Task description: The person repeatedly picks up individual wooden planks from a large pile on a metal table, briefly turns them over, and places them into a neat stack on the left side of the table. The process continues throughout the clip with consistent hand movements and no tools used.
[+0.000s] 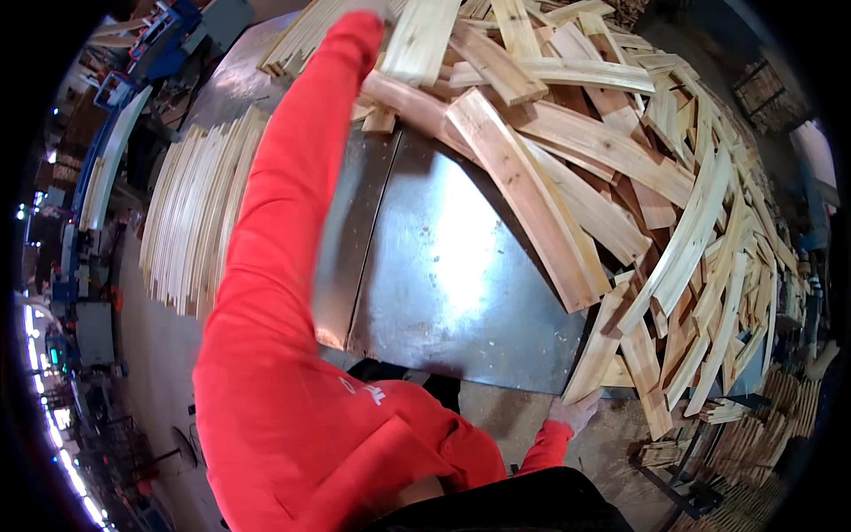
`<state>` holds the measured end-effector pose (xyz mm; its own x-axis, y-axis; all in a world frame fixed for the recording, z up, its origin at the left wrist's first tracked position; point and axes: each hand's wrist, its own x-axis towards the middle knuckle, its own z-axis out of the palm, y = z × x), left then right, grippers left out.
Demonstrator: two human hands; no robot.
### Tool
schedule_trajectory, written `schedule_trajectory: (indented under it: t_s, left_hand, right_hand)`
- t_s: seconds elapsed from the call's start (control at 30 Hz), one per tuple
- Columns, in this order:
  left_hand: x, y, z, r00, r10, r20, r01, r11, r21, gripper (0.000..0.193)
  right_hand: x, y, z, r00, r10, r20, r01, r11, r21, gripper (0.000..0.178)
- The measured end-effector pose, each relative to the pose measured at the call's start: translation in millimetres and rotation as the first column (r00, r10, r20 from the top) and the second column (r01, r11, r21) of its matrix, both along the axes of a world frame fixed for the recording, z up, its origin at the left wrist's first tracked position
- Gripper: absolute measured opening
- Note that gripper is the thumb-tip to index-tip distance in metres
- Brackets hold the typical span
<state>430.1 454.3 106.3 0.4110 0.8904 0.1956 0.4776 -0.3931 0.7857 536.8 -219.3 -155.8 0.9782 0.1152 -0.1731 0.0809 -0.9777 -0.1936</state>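
Note:
My left arm, in a red sleeve, stretches far forward across the metal table. At the top edge, my left hand [370, 9] is blurred and partly cut off beside a pale wide board [422, 40] and a row of boards [306, 34]; its fingers cannot be made out. Low on the right, my right hand [576, 414] is closed at the near end of a wooden board [596, 350] that slants over the table's front edge. Beyond it, a reddish board [527, 191] lies on a large jumbled pile of wooden boards [612, 146].
Bare metal shows on the table top [434, 266] in front of me. An ordered stack of thin boards [199, 213] stands at the left. More stacked wood [767, 434] lies at the lower right, by a dark metal frame [678, 492]. Blue machinery [164, 40] stands far left.

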Motion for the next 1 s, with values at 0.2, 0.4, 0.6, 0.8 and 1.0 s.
schedule_trajectory:
  t_s: [0.2,0.4,0.6,0.8,1.0]
  left_hand:
    - [18.1,-26.1,-102.8,0.888,-0.447,0.108,0.449,0.894,0.007,0.019]
    - [-68.7,-304.8,-239.2,0.784,-0.427,0.45,0.589,0.286,-0.756,0.044]
    - [-124.8,-324.7,-226.3,0.993,0.09,0.082,0.02,0.54,-0.842,0.044]
    - [-143.1,-342.5,-282.0,0.869,0.486,0.089,-0.15,0.431,-0.89,0.051]
    - [-114.8,-337.8,-257.9,0.707,0.695,0.128,0.081,0.099,-0.992,0.069]
  right_hand:
    - [-71.6,23.5,49.7,0.897,0.441,-0.009,-0.374,0.77,0.518,0.074]
    - [-24.4,219.7,64.3,0.602,0.797,0.044,-0.527,0.355,0.772,0.042]
    - [67.2,288.4,31.0,0.607,0.754,0.251,-0.742,0.651,-0.16,0.09]
    - [22.0,280.6,52.5,0.665,0.743,0.078,-0.747,0.663,0.053,0.09]
    - [-67.0,279.2,72.8,0.366,0.871,-0.327,-0.913,0.404,0.055,0.095]
